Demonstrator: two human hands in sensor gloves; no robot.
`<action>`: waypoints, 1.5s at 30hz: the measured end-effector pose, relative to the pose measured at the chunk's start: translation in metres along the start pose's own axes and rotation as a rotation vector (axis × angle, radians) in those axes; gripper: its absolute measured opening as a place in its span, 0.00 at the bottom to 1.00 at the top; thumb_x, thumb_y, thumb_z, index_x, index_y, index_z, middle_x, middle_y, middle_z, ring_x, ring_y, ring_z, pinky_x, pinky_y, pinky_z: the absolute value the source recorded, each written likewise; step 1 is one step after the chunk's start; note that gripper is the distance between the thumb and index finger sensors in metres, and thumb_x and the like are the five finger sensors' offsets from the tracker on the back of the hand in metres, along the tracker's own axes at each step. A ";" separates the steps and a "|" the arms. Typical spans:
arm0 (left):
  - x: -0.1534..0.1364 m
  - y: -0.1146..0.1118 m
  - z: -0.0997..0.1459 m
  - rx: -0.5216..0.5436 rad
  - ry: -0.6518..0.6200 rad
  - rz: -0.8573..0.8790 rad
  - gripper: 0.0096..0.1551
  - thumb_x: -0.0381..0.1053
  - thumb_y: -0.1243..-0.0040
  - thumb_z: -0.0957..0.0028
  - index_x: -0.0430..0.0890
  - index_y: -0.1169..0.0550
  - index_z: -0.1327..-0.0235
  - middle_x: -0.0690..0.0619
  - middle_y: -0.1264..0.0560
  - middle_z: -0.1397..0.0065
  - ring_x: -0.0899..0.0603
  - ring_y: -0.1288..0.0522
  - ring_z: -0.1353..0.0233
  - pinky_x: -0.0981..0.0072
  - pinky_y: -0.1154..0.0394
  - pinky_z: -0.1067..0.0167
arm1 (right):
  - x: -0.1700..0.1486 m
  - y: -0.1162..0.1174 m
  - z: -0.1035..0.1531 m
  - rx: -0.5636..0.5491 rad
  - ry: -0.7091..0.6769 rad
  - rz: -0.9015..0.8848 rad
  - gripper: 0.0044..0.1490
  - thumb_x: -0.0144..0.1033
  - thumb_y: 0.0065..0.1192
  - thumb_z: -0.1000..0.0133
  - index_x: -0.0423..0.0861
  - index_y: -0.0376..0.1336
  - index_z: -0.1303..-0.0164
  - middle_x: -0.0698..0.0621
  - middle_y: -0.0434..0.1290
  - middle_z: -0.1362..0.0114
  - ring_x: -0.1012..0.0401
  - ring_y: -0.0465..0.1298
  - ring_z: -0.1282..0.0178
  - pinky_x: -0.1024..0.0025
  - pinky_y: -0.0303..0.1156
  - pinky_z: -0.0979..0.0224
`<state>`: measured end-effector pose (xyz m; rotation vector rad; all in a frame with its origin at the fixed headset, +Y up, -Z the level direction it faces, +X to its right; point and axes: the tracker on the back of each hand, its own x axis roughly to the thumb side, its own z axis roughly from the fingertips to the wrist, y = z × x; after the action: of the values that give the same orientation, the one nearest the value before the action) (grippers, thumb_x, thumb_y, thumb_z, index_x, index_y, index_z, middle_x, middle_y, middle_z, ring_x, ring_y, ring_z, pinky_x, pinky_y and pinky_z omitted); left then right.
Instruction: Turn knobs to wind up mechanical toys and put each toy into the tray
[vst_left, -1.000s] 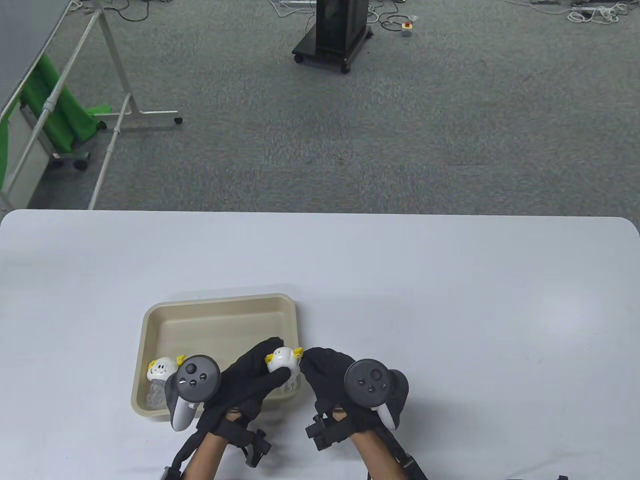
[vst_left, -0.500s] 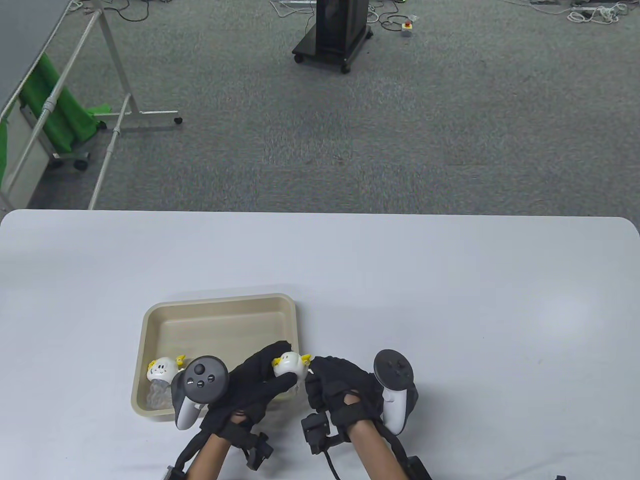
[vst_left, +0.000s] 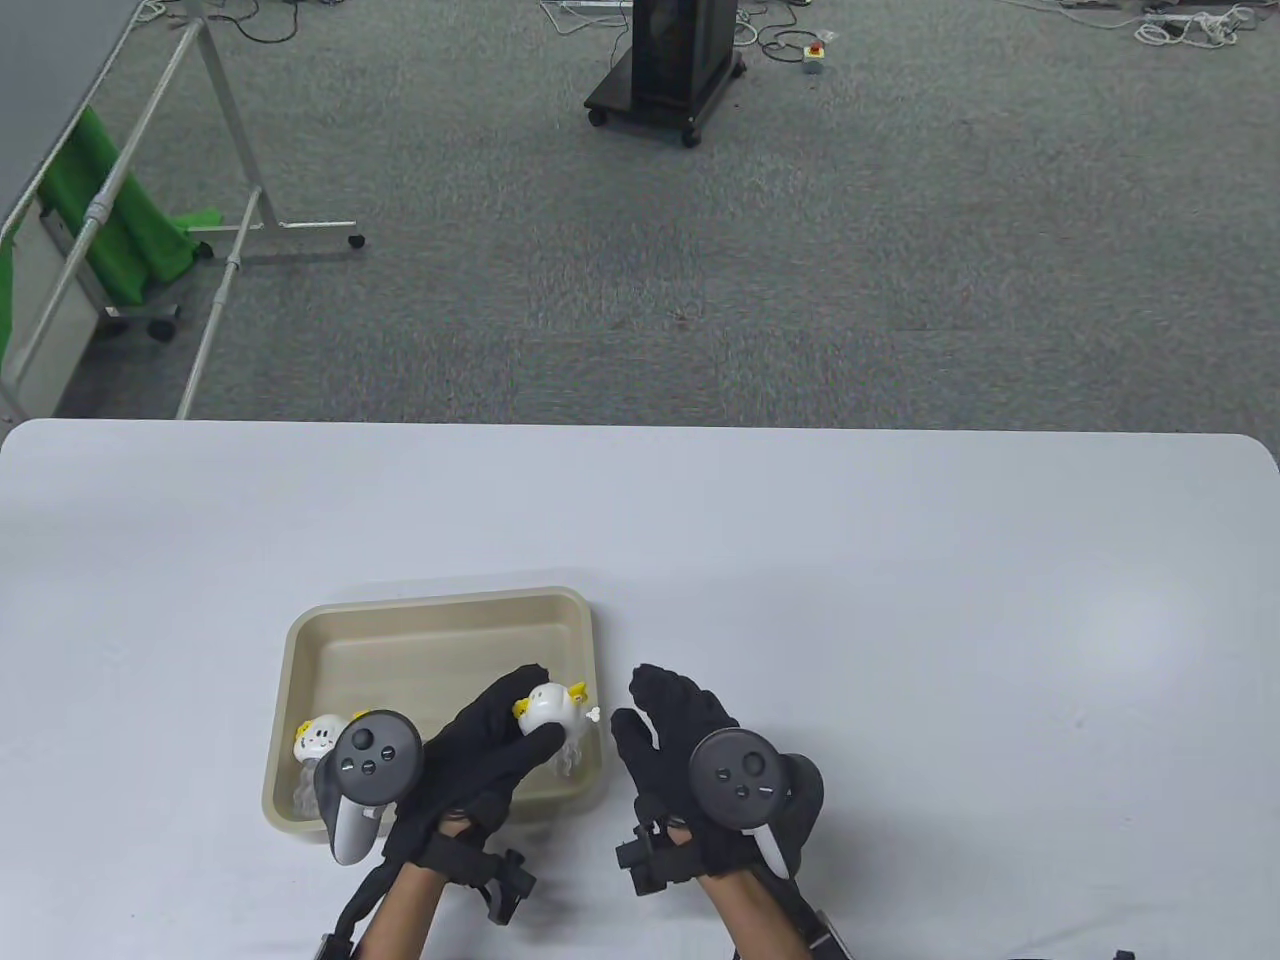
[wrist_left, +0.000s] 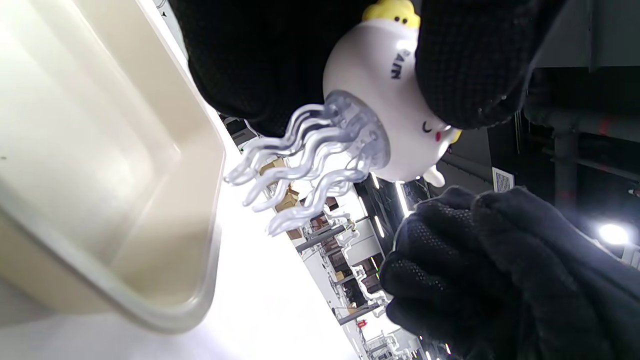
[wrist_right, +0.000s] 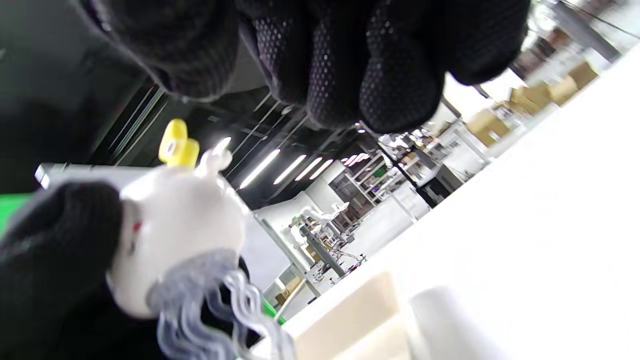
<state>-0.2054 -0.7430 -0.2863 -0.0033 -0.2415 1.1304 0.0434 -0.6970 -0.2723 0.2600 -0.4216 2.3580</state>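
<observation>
White table (vst_left: 900, 600); beige tray (vst_left: 440, 610) near left. Left hand (vst_left: 480, 750) gripping jellyfish toy (vst_left: 548, 708) above tray's right side. Right hand (vst_left: 680, 730) beside, fingers loose, holding nothing. Second toy (vst_left: 318, 738) inside tray, near-left corner.

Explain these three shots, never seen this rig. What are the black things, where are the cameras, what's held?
No robot here: the black things are a person's gloved hands, each with a tracker strapped on its back. One camera looks down at the white table; the other two sit on the wrists, tilted. The left hand grips a white jellyfish toy with clear tentacles over the beige tray. The right hand is beside it, fingers relaxed, holding nothing. A second toy lies in the tray's near left corner.
</observation>
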 end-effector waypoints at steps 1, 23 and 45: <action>0.000 0.001 0.000 0.002 0.000 0.002 0.44 0.64 0.33 0.51 0.49 0.28 0.21 0.49 0.24 0.25 0.41 0.20 0.28 0.56 0.20 0.31 | 0.004 0.002 0.001 0.020 -0.047 0.037 0.41 0.50 0.64 0.50 0.43 0.59 0.31 0.43 0.68 0.29 0.47 0.73 0.35 0.48 0.67 0.28; 0.007 -0.008 0.000 -0.040 -0.006 -0.017 0.44 0.64 0.33 0.51 0.48 0.28 0.20 0.49 0.24 0.26 0.41 0.19 0.28 0.57 0.20 0.31 | 0.021 0.020 0.014 -0.105 -0.335 0.389 0.29 0.42 0.62 0.51 0.45 0.65 0.41 0.47 0.76 0.39 0.52 0.79 0.45 0.53 0.73 0.34; 0.029 -0.006 0.001 0.000 -0.106 -0.191 0.44 0.64 0.33 0.51 0.48 0.27 0.21 0.48 0.24 0.26 0.41 0.19 0.29 0.56 0.19 0.32 | -0.054 0.022 -0.007 0.315 0.484 -0.791 0.27 0.51 0.61 0.48 0.40 0.72 0.56 0.46 0.82 0.58 0.54 0.83 0.66 0.55 0.79 0.56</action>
<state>-0.1882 -0.7194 -0.2791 0.0787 -0.3291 0.9418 0.0669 -0.7437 -0.3005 -0.0165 0.2585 1.6091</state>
